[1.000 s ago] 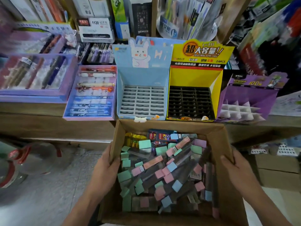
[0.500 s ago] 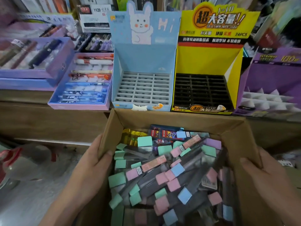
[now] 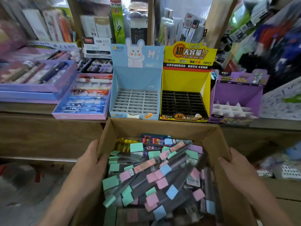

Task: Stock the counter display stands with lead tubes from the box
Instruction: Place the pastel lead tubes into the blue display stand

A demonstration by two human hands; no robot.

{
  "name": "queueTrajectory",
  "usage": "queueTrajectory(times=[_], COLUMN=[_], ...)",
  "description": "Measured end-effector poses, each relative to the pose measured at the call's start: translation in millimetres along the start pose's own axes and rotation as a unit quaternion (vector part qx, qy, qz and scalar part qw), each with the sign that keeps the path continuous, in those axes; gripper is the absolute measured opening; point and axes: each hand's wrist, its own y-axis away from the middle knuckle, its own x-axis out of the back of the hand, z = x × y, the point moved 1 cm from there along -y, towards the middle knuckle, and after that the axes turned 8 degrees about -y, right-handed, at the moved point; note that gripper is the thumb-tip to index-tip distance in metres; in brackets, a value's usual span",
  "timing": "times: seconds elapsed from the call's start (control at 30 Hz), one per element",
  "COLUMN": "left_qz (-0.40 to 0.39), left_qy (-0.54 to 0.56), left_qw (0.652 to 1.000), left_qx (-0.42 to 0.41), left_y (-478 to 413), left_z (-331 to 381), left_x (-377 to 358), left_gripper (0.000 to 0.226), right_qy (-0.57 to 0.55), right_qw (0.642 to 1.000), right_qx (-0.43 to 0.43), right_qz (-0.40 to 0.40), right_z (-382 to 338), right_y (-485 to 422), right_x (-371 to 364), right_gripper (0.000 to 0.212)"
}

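An open cardboard box [image 3: 161,127] sits low in front of me, full of several lead tubes [image 3: 156,175] with green, pink, blue and purple caps. My left hand [image 3: 88,167] grips the box's left wall, thumb over the rim. My right hand [image 3: 236,168] grips the right wall the same way. On the wooden counter behind the box stand three display stands with bare slots: a blue rabbit stand [image 3: 135,88], a yellow stand [image 3: 185,82] and a purple stand [image 3: 236,93].
Pen boxes, a pink one [image 3: 84,98] and a purple one [image 3: 35,79], lie on the counter to the left. Crowded stationery shelves rise behind the stands. The grey floor [image 3: 21,193] shows at lower left, more cartons at lower right.
The view has pulled back a little and tilted up, so the stands sit lower in the frame. Both hands keep their hold on the box walls.
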Motion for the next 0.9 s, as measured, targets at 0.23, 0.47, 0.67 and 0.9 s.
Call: queueTrajectory(times=[0.23,0.47,0.67,0.9], left_qz=[0.062,0.135,-0.091,-0.189], left_qy=[-0.037,-0.111,-0.115,-0.118], left_qw=[0.996,0.959,0.971,0.961], left_qx=[-0.058,-0.221,-0.187,-0.164], left_y=[8.9,26.2,22.6,10.5], left_z=[14.4,40.4,58.5,63.0], left_x=[5.8,8.7,-6.9,-26.9], left_gripper=[0.059,0.047,0.026,0.026], right_qy=[-0.004,0.015,0.079,0.194], right_qw=[1.000,0.986,0.954,0.914], right_qx=[0.009,0.116,0.288,0.245], right_qz=[0.018,0.116,-0.031,-0.260], right_z=[-7.7,-13.8,-33.8,-32.2], right_y=[5.1,20.1,36.7,17.5], right_x=[3.0,2.9,-4.0,-41.5], right_gripper=[0.009,0.049,0.051,0.083])
